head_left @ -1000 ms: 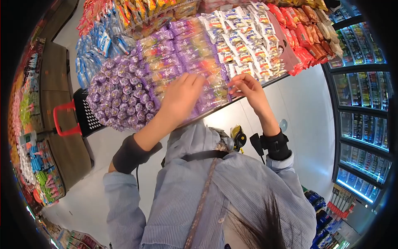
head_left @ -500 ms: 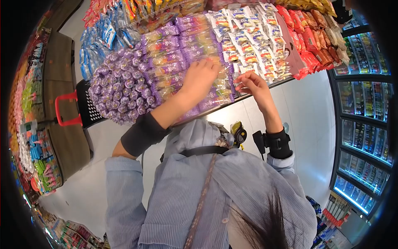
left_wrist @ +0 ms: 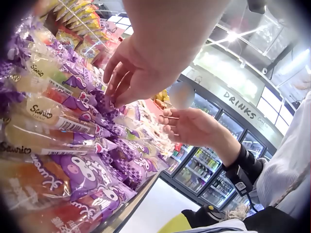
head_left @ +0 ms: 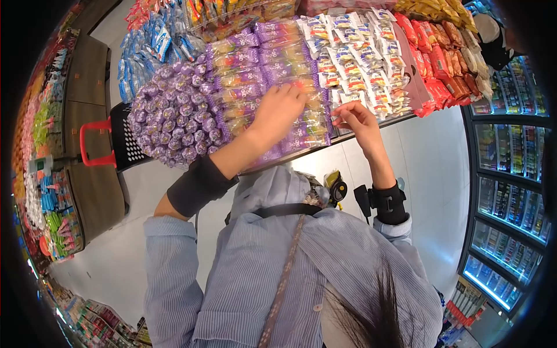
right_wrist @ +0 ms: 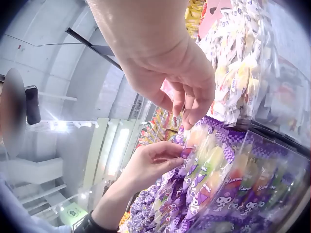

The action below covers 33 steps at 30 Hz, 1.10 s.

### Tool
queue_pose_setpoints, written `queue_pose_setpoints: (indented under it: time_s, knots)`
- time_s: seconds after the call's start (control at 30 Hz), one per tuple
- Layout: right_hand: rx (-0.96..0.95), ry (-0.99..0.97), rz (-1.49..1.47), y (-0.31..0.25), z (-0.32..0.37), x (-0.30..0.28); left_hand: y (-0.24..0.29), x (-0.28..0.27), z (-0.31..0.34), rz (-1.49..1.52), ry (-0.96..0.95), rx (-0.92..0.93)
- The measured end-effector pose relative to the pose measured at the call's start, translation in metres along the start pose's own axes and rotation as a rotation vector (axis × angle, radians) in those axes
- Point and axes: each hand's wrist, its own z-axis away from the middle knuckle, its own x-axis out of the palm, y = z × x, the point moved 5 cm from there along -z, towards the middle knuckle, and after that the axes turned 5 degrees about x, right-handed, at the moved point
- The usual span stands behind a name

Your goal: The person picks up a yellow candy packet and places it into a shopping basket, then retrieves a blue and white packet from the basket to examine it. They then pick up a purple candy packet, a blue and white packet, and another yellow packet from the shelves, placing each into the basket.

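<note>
Rows of clear candy packets (head_left: 238,75) with purple checked ends and jelly-like coloured contents lie across the display. My left hand (head_left: 281,110) is over the right-hand row, and its fingertips and thumb pinch a packet's purple end (right_wrist: 186,152) in the right wrist view. Its fingers point down among the packets in the left wrist view. My right hand (head_left: 358,123) hovers by the display's front edge, where purple packets meet white-wrapped snacks (head_left: 348,58). In the left wrist view, that right hand (left_wrist: 192,127) has loosely bent fingers with nothing between them.
Purple-wrapped lollipops (head_left: 171,116) are bunched at the left, near a black basket with a red handle (head_left: 96,142). Blue packets (head_left: 156,49) lie behind them. Red packets (head_left: 435,64) fill the right end. Drinks fridges (head_left: 505,151) line the right, shelves the left.
The left hand shifted right and slightly up over the packets, then stayed there. The right hand barely moved. The view turned a little, and another person shows at the upper right.
</note>
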Motion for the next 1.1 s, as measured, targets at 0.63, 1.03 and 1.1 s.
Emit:
queue_pose_setpoints:
  time_s: [0.63,1.03,1.1]
  knots:
    - [-0.572,-0.242,1.355,-0.025,0.000,0.093,0.074,0.107,0.044,-0.219,-0.149,0.364]
    - [-0.577,-0.274,1.368,-0.012,-0.005,0.095,0.074,0.116,0.042,-0.214,-0.159,0.329]
    - [-0.606,-0.211,1.290,-0.022,-0.004,0.094,0.076,0.108,0.044,-0.244,-0.176,0.344]
